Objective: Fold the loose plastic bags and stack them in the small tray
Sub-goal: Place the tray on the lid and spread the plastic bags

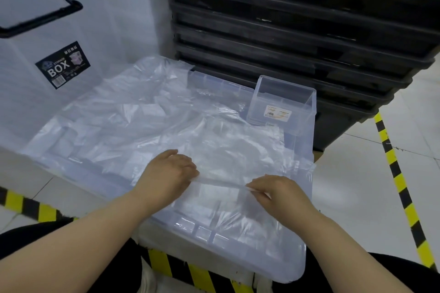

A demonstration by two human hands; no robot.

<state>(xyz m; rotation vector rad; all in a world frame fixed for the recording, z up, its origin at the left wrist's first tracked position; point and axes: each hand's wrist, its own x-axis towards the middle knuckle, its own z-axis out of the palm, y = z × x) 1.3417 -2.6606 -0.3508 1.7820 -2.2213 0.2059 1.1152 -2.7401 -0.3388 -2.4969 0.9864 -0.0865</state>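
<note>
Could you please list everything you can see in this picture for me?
plastic bags: several, count unclear, clear, spread over the lid
lid: one, clear bluish, under the bags
small tray: one, clear, labelled, far right corner of the lid
storage box: one, clear with black handle, far left
crates: one stack, black, far right
hazard tape: several strips, yellow and black, on the floor
left hand: one, pinches a bag's folded edge
right hand: one, pinches the same edge
</note>
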